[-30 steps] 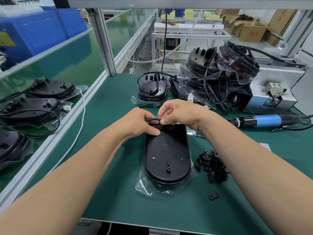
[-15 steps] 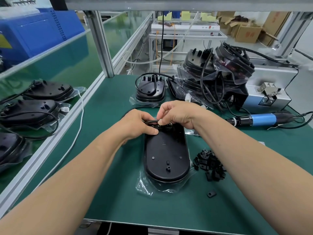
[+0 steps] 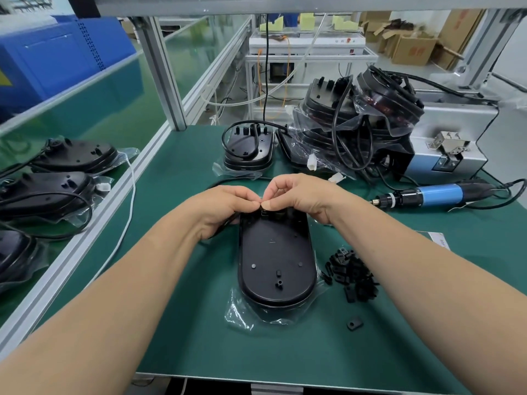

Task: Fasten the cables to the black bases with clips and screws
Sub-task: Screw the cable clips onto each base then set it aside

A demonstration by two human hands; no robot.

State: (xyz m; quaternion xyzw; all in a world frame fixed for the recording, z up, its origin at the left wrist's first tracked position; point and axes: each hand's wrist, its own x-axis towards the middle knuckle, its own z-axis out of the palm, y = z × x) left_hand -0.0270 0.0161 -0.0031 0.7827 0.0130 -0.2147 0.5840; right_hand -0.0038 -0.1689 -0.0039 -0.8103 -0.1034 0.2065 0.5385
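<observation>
A black oval base [image 3: 276, 260] lies flat on a clear bag on the green mat, in front of me. At its far end my left hand [image 3: 225, 205] holds the black cable [image 3: 221, 226] against the base's left edge, fingers curled round it. My right hand [image 3: 299, 196] pinches a small dark part at the same spot, thumb tip against my left fingers. What lies under the fingertips is hidden. A heap of small black clips [image 3: 352, 272] sits right of the base, with one loose clip [image 3: 354, 323] nearer me.
A blue electric screwdriver [image 3: 433, 193] lies at the right. A stack of bagged bases with cables [image 3: 356, 124] and one single base [image 3: 248, 149] stand at the back. A grey screw feeder [image 3: 453, 143] is behind. Several finished bases [image 3: 57, 183] rest on the left conveyor.
Both hands stayed at the base's far end. The fingertips have drawn closer together, and the cable loop that lay on top of the base now runs down its left side under my left hand.
</observation>
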